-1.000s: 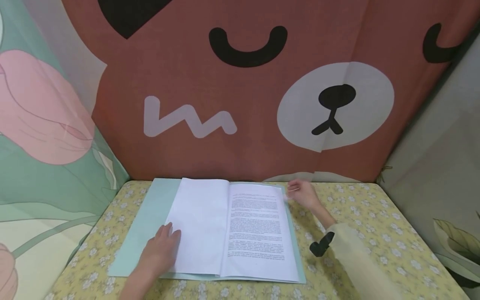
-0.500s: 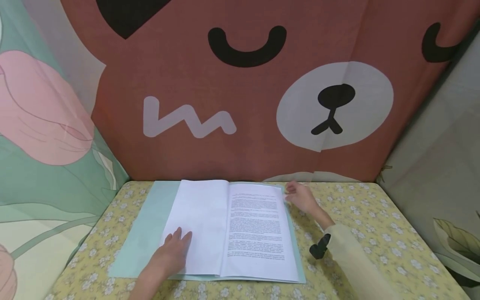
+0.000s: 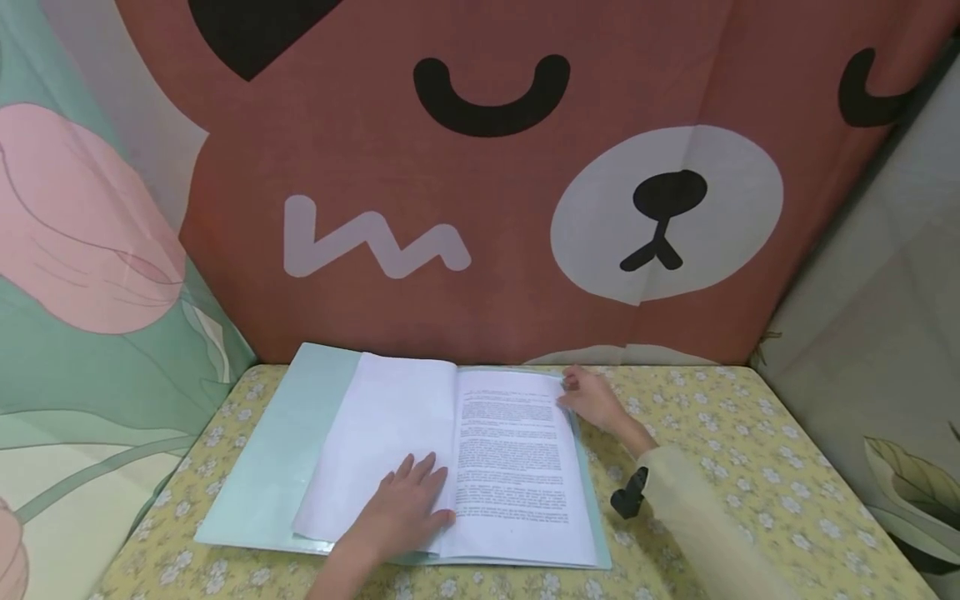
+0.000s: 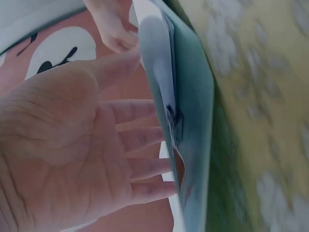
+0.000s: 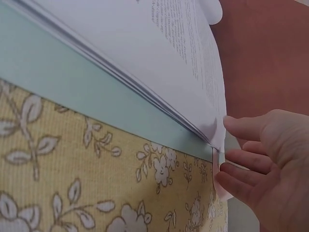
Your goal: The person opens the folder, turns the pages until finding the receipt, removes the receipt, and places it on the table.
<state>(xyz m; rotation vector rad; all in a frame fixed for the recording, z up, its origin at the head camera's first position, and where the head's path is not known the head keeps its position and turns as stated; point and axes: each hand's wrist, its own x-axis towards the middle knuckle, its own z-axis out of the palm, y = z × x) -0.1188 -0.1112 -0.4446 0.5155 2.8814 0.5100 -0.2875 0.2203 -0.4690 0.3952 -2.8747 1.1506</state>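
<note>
"Lying where, that open folder (image 3: 277, 450)?"

"On the flowered table (image 3: 735, 442), left of its middle, near the far edge; the near edge was cut off from the head view."

"What else was hidden?"

"The left hand (image 3: 408, 504) covered part of the blank sheet (image 3: 375, 425) and the near end of the fold (image 3: 453, 442); its forearm (image 3: 345, 571) was cut off below. A dark fitting (image 4: 176, 123) inside the folder was too blurred to name in the left wrist view, and the lettering on the printed page (image 3: 513, 458) was too small to read."

"Which way did it point?"

"Its fold ran from the near edge toward the far edge, as did the long axis of each sheet; the printed lines ran crosswise."

"And the grip?"

"The left hand's fingers were extended and parted, holding nothing. The right hand (image 3: 596, 402) was at the printed page's far right corner, thumb and fingers slightly apart; I couldn't tell whether they pinched paper."
</note>
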